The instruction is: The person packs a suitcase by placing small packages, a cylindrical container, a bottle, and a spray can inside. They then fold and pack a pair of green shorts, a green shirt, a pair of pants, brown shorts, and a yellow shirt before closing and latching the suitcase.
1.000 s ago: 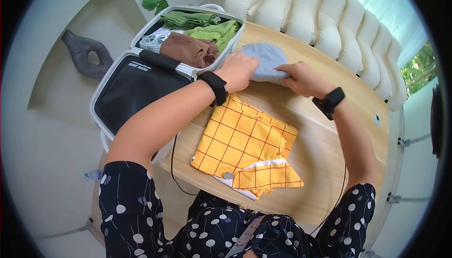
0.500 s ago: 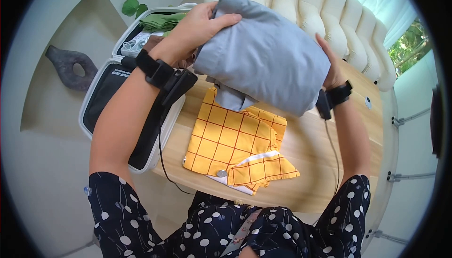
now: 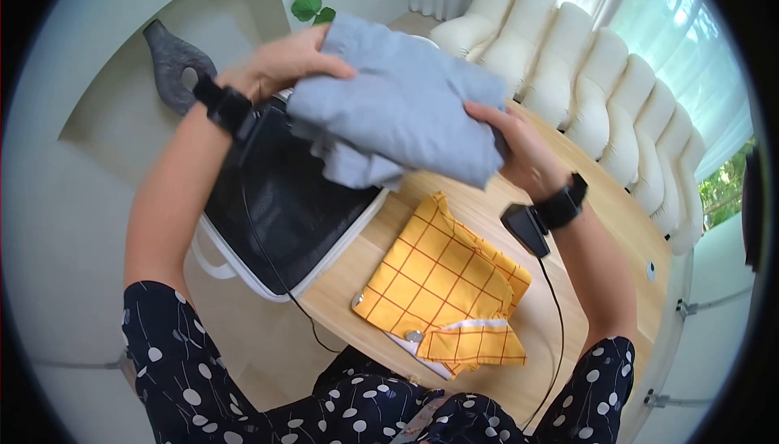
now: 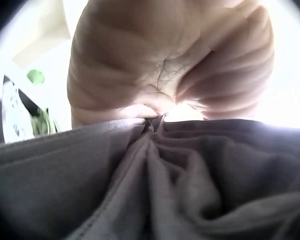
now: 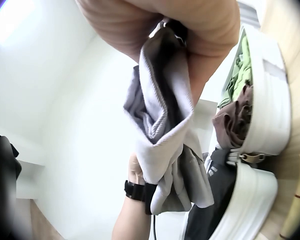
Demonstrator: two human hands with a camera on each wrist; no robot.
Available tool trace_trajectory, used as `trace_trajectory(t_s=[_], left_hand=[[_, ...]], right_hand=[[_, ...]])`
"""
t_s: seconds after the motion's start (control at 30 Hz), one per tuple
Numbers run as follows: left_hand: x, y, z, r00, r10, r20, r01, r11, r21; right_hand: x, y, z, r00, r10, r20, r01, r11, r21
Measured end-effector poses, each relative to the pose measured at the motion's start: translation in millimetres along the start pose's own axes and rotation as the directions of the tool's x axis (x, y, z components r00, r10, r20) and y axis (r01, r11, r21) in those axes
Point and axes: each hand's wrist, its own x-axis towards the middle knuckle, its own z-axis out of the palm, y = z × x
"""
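Observation:
A folded grey-blue garment [image 3: 406, 103] is held up above the table and suitcase. The left hand [image 3: 280, 63] grips its left end, thumb on top; in the left wrist view that hand [image 4: 170, 60] pinches gathered grey cloth [image 4: 155, 185]. On the garment's right side, the right hand [image 3: 523, 148] holds it with the thumb over the upper face. Folded layers of the cloth [image 5: 160, 135] hang from the right hand [image 5: 165, 25] in the right wrist view. A yellow checked garment [image 3: 442, 274] lies folded on the table below.
The open suitcase [image 3: 284, 193] stands at the left, its packed half mostly hidden behind the garment in the head view. Green clothes [image 5: 241, 70] and a brown one [image 5: 233, 117] lie inside. A cream sofa [image 3: 584, 79] stands beyond the wooden table [image 3: 560, 306]. Cables hang from both wrists.
The grey-blue garment, low on the table a second ago, was lifted in both hands. Since then it has shifted left relative to the yellow garment, toward the suitcase. The head view has turned.

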Motion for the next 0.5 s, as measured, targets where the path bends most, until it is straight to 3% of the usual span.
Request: trace_trajectory(t_s=[0.07, 0.13, 0.17, 0.23, 0.37, 0.4, 0.43, 0.47, 0.5], left_hand=[[31, -9, -52, 0.983, 0.106, -0.147, -0.031, 0.896, 0.442], [51, 6, -68, 0.936, 0.284, -0.205, 0.002, 0.58, 0.814], [61, 6, -77, 0.935, 0.284, -0.214, 0.011, 0.579, 0.815], [81, 3, -93, 0.925, 0.283, -0.253, 0.103, 0.454, 0.885], [106, -58, -121, 0.873, 0.379, -0.308, 0.117, 0.449, 0.886], [110, -88, -130, 0.912, 0.323, -0.253, 0.112, 0.397, 0.911], [106, -103, -118, 0.948, 0.195, -0.25, 0.195, 0.264, 0.945], [102, -103, -98, 0.921, -0.06, -0.385, 0.389, 0.206, 0.898], [101, -101, -79, 0.922, -0.061, -0.383, 0.387, 0.204, 0.899]], right_hand=[[39, -3, 20, 0.999, -0.035, 0.004, 0.035, 0.998, 0.053], [77, -2, 40, 0.998, -0.063, 0.006, 0.062, 0.992, 0.109], [96, -1, 47, 0.997, -0.074, 0.01, 0.071, 0.981, 0.181], [127, 5, 55, 0.996, -0.087, 0.015, 0.081, 0.965, 0.25], [171, 36, 44, 0.997, -0.052, 0.061, 0.033, 0.96, 0.278], [180, 50, 35, 0.998, 0.004, 0.061, -0.011, 0.993, 0.115], [186, 59, 27, 0.997, 0.063, 0.046, -0.061, 0.997, -0.047], [185, 52, 24, 0.986, 0.167, 0.021, -0.164, 0.981, -0.102], [186, 52, 21, 0.986, 0.167, 0.02, -0.164, 0.982, -0.099]])
